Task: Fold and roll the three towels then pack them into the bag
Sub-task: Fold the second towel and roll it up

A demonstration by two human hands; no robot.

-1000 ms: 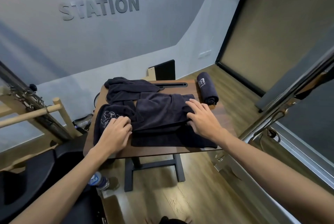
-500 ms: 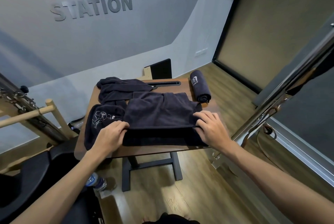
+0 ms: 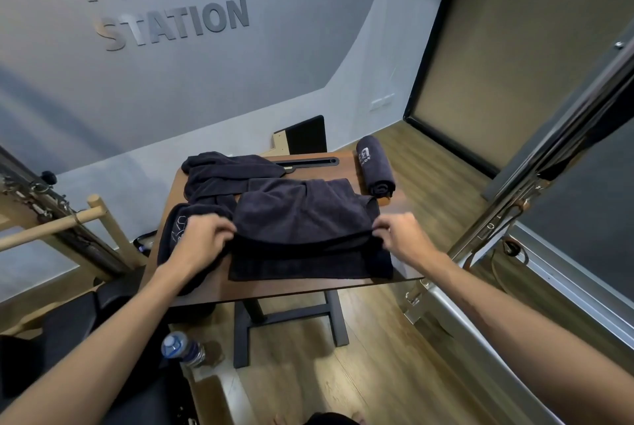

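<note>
head view looks down on a small brown wooden table (image 3: pixel 284 287) on a black metal base, standing on a wood-plank floor (image 3: pixel 394 373). behind it a grey wall carries raised letters reading pilates station (image 3: pixel 168 2). a chrome frame post (image 3: pixel 535 167) slants up at the right, and a wooden dowel bar (image 3: pixel 51 229) on a reformer frame shows at the left. a capped plastic water bottle (image 3: pixel 183 349) stands on the floor beside the table base.

on the table, a dark towel (image 3: pixel 305 218) lies across the middle, part folded, its near layer flat at the front edge. the left hand (image 3: pixel 202 239) pinches the fold's left end, fingers curled over the cloth; the right hand (image 3: pixel 399 236) pinches the right end the same way. a rolled towel (image 3: pixel 375 167) with a pale logo lies at the far right corner, apart from the rest. a third, crumpled towel (image 3: pixel 226 174) sits at the far left, touching the one being folded. a dark bag (image 3: pixel 175 236) with a white print hangs off the left edge, largely covered by the left hand and wrist, so its opening cannot be made out. the print is too small to read.
</note>
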